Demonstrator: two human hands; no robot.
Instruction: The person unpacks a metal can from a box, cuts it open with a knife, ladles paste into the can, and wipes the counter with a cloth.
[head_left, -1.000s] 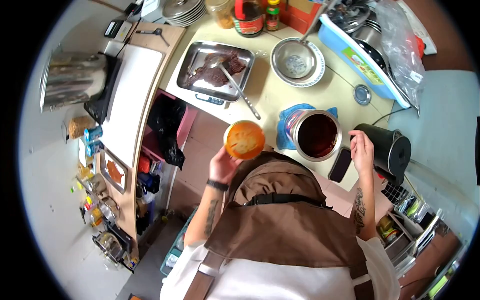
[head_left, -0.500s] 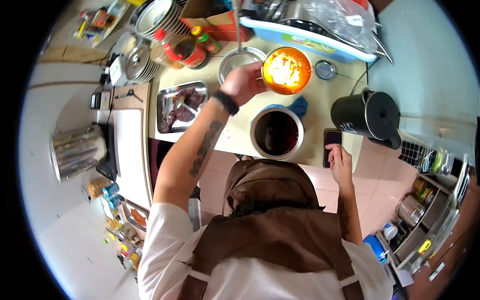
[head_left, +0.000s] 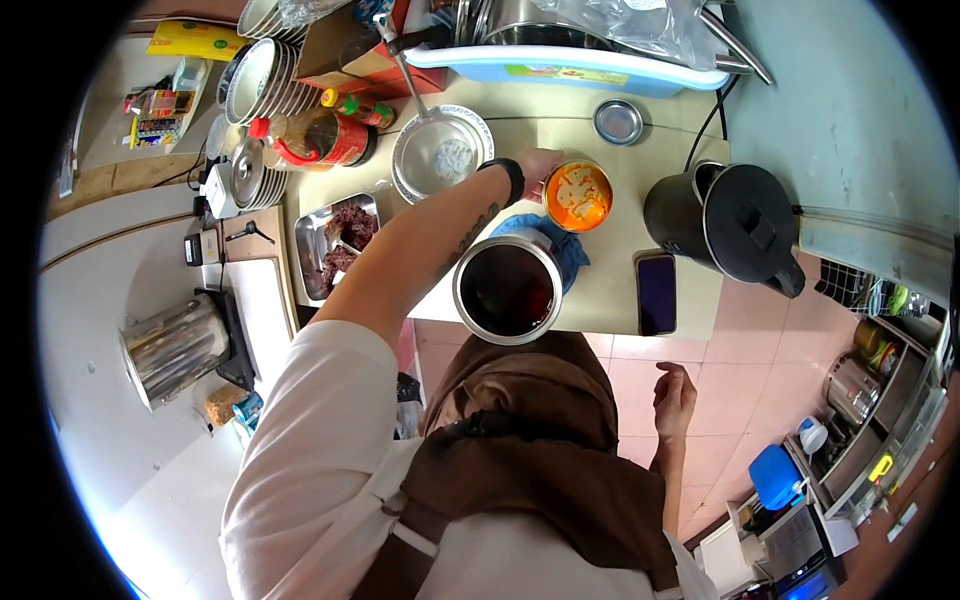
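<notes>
My left hand (head_left: 540,172) is closed on the left side of a cup of orange, oily liquid (head_left: 578,196), just behind a blue cloth (head_left: 570,248). Whether the cup's base touches the table cannot be seen. In front of it stands a metal pot (head_left: 462,300) of dark reddish-brown liquid, near the table's front edge. My right hand (head_left: 675,400) hangs beyond that edge, empty, its fingers loosely bent and apart. The phone (head_left: 656,293) lies on the table above it. A strainer (head_left: 440,150) rests over a patterned bowl (head_left: 398,180) left of my left hand.
At the right stands a black electric kettle (head_left: 745,225). A metal tray (head_left: 310,245) of dark reddish food lies left, with sauce bottles (head_left: 335,140) behind it. A blue-white bin (head_left: 600,72) with pans lines the back, and a round metal lid (head_left: 619,122) sits before it.
My left hand has brought the cup down and toward me, close behind the pot. My right hand has left the phone and drawn back off the table. The camera view has shifted.
</notes>
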